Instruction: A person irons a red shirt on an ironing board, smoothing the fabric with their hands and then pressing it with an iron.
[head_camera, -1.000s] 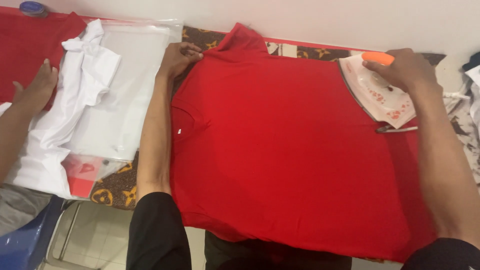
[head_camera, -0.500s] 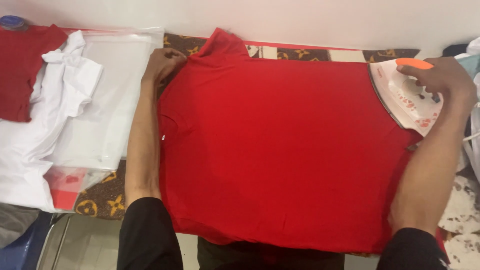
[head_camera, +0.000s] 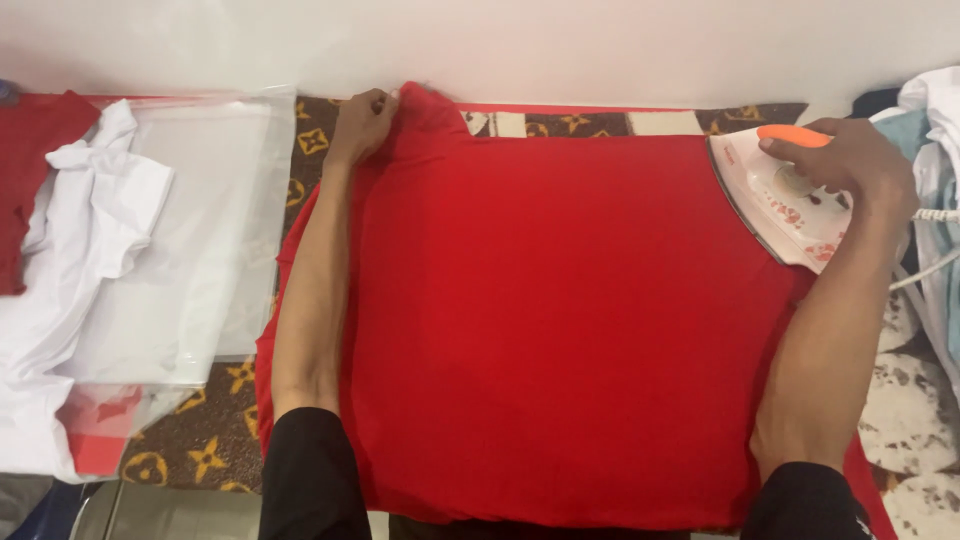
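1. At the far left we see a dark red cloth (head_camera: 22, 170) at the frame's edge, and beside it a crumpled white garment (head_camera: 85, 230) lying partly on a clear plastic bag holding folded white fabric (head_camera: 215, 220); these sit apart from the work, seemingly set aside.
2. Under everything lies a brown patterned cover with yellow motifs (head_camera: 215, 440) over the table.
3. Our left hand (head_camera: 362, 125) pinches the far left corner of the red cotton T-shirt (head_camera: 540, 320), its grip pressed together on the fabric, and the forearm rests along the shirt's left edge; we judge this keeps the cloth taut and flat.
4. The shirt lies spread across the middle of the table, smooth from the far edge to the near one.
5. Our right hand (head_camera: 850, 160) wraps its grip round the orange handle of the white electric iron with a floral print (head_camera: 775, 205), whose soleplate sits on the shirt's far right corner.
6. A white cord (head_camera: 935, 215) runs off right, toward piled pale clothes (head_camera: 935, 130).
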